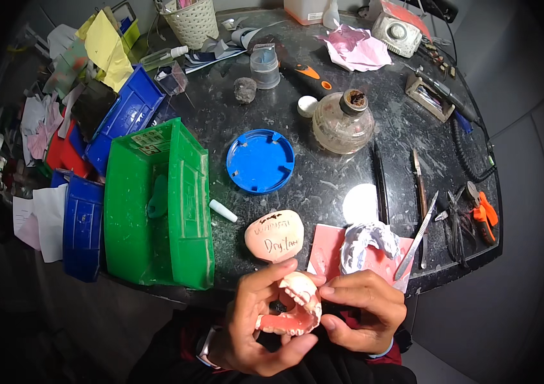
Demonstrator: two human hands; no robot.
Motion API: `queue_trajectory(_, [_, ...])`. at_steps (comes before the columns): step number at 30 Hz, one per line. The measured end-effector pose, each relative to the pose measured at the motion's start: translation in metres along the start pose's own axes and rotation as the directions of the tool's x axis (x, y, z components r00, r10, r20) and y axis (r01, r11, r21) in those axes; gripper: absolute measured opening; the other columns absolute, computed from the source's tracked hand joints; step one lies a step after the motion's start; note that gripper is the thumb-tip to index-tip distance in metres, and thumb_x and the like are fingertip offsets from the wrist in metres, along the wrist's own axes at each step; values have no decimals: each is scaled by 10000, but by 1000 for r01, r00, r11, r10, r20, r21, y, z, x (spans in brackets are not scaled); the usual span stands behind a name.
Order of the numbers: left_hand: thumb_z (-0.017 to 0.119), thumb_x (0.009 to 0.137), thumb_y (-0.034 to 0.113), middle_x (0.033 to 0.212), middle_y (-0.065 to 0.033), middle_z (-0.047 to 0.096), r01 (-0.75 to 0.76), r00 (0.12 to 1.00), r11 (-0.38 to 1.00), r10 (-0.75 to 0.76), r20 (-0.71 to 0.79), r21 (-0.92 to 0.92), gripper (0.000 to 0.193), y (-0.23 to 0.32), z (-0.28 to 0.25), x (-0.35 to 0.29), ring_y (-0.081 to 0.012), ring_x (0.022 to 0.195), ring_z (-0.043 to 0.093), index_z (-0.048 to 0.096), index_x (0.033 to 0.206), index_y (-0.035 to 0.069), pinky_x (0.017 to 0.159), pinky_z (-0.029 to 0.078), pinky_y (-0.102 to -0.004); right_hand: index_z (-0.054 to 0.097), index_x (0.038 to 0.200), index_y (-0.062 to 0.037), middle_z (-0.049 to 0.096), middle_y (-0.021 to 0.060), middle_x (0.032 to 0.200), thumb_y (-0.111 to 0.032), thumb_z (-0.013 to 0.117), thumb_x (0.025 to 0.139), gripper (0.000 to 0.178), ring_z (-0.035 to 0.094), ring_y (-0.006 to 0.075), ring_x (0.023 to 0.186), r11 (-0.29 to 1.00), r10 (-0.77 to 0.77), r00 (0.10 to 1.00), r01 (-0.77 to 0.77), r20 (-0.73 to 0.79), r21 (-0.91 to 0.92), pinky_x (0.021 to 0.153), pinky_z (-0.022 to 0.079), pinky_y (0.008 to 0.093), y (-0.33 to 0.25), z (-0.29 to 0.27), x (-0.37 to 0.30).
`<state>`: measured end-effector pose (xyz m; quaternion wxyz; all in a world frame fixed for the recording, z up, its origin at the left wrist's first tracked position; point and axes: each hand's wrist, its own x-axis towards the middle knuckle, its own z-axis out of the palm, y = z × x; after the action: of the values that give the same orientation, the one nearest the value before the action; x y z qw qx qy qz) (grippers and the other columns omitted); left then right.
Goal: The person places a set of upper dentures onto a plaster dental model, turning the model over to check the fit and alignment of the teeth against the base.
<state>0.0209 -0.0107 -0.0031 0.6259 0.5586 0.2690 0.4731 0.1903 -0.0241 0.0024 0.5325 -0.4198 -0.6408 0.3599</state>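
1. My left hand (pixel 252 320) and right hand (pixel 365 310) meet just below the near edge of the dark tabletop (pixel 323 179), over my lap, off the surface altogether.
2. Between them is a set of pink-and-white denture models (pixel 294 307), hinged open. My left fingers (pixel 272 272) are clamped around its upper half and underside; my right fingers (pixel 336 293) pinch its right side.
3. Just beyond my hands, at the tabletop's near rim, lie a pale plaster model base (pixel 274 235) with writing on it and a grey-white cast (pixel 368 240) on a pink wax sheet (pixel 329 249).
4. To the left a green bin (pixel 156 211) overhangs the near edge, with blue bins (pixel 83 224) beside it.
5. Right of the cast, a scalpel (pixel 416 240) and pliers with orange handles (pixel 477 217) sit close to the right-hand rim.
6. Mid-tabletop, a blue round lid (pixel 260 160) and a glass spirit lamp (pixel 343 118) stand apart, with bare stone between the lid and the plaster base.
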Motion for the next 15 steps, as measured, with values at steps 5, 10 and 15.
queue_trajectory(5, [456, 871, 64, 1152, -240, 481, 132, 991, 966, -127, 35, -223, 442, 0, -5, 0, -103, 823, 535, 260, 1259, -19, 548, 450, -172, 651, 927, 51, 619, 155, 847, 29, 693, 665, 265, 628, 200, 724, 1000, -1, 1000, 1, -25, 12, 645, 509, 254, 3, 2, -3])
queue_trajectory(10, [447, 875, 65, 1111, -218, 505, 195, 981, 901, -189, 52, -388, 406, 2, -7, 1, -106, 832, 531, 282, 1239, -12, 590, 455, -187, 664, 909, 38, 597, 111, 781, 42, 683, 686, 224, 603, 156, 648, 993, -53, 998, 57, -46, 99, 566, 481, 234, 8, 7, -3])
queue_trajectory(15, [484, 858, 56, 1102, -207, 515, 206, 978, 904, -198, 61, -374, 416, 4, -3, 3, -141, 924, 536, 296, 1219, -27, 804, 451, -277, 672, 898, 23, 571, 89, 752, 27, 693, 684, 215, 576, 137, 613, 995, -77, 996, 79, -44, 57, 529, 457, 231, 8, 6, -3])
